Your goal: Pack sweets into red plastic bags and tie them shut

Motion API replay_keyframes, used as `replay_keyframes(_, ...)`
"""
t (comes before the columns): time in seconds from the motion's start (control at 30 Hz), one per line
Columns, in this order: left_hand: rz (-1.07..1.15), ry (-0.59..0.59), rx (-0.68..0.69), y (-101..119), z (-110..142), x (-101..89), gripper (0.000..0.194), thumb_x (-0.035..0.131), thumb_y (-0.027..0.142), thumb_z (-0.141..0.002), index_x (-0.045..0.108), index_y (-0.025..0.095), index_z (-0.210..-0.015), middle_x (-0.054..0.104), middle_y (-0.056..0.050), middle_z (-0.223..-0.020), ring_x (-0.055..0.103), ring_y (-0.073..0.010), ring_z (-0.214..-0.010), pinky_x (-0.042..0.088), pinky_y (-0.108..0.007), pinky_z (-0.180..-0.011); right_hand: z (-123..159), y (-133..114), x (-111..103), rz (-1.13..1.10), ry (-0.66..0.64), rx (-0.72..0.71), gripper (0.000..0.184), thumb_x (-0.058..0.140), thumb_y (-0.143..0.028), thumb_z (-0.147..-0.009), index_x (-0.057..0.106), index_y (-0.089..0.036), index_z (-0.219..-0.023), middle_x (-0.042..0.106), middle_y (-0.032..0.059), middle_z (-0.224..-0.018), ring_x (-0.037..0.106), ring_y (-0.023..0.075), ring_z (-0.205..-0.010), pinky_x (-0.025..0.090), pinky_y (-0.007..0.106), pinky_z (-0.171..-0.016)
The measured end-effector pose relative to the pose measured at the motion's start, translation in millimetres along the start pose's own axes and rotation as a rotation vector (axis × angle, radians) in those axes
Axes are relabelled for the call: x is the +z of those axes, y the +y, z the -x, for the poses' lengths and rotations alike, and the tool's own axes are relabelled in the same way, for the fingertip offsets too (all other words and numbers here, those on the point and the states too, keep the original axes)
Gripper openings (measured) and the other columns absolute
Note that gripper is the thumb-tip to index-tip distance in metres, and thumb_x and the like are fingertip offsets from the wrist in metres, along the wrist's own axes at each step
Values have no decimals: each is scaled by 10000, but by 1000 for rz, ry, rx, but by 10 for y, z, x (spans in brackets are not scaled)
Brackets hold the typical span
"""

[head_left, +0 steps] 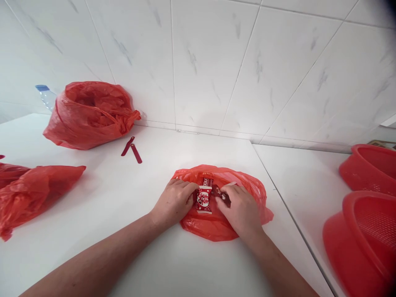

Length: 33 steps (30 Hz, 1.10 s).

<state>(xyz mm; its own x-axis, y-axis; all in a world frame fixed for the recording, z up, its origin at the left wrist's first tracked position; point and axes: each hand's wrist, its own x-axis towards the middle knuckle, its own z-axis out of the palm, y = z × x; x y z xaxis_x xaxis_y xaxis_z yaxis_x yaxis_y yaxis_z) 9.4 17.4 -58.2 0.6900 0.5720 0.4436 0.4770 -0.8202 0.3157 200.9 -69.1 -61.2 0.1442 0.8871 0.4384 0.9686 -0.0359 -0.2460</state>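
Note:
A red plastic bag (213, 231) lies spread open on the white table, with several small wrapped packets inside. My left hand (176, 202) is closed, its thumb and fingers at the left edge of a red and white packet (204, 199) printed with large characters. My right hand (243, 206) reaches into the bag from the right, thumb and fingers closing around a dark red packet (219, 192) that they partly cover. Behind the front packet, another red wrapper (207, 181) shows near the bag's far rim. My fingertips are partly hidden.
A full red bag (89, 117) leans by the tiled wall, beside a clear bottle with a blue cap (43, 88). Two dark red strips (132, 150) lie before it. Another red bag (40, 192) is at left. Red plastic baskets (343, 231) stand right, past a table seam (287, 214).

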Motion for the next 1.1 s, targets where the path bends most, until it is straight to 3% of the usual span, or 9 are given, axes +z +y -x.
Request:
replay_keyframes(0.33, 28, -44, 64, 10, -7, 1, 311, 479, 47, -755, 650, 223, -946, 663, -12, -792, 563, -184, -762, 407, -367, -810, 1, -8, -24, -9, -14, -35, 155, 510, -246, -863, 649, -200, -811, 641, 35, -821, 558, 194, -819, 465, 334, -716)
replay_keyframes(0.57, -31, -38, 113, 52, -15, 11, 245, 433, -3, -683, 591, 184, -683, 539, -12, -678, 477, -153, -656, 419, -334, -734, -109, -115, 15, -98, 30, -141, 246, 467, -162, -876, 631, -223, -1049, 659, 53, -1047, 558, 223, -1011, 440, 417, -898)
replay_keyframes(0.73, -26, -25, 83, 40, -17, -1, 244, 426, -7, -689, 581, 181, -702, 549, -14, -687, 489, -158, -670, 425, -336, -727, -123, -161, 160, -58, -48, -171, 367, 549, -209, -845, 561, -192, -1212, 627, 77, -1159, 534, 260, -1076, 413, 467, -941)
replay_keyframes(0.93, -16, -5, 5, -1, -26, -18, 241, 422, 1, -706, 582, 181, -709, 579, -15, -691, 497, -156, -645, 436, -337, -711, -101, -136, 152, -58, -35, -164, 272, 527, -166, -859, 626, -221, -1105, 651, 47, -1057, 557, 225, -979, 424, 426, -918)
replay_keyframes(1.1, 3, -5, 10, -9, -20, -4, 273, 419, -7, -711, 605, 189, -748, 594, -13, -693, 519, -162, -657, 441, -346, -719, -60, -113, 92, -153, 119, -196, 260, 441, -147, -906, 646, -230, -1043, 677, 24, -1004, 580, 197, -959, 435, 409, -910)
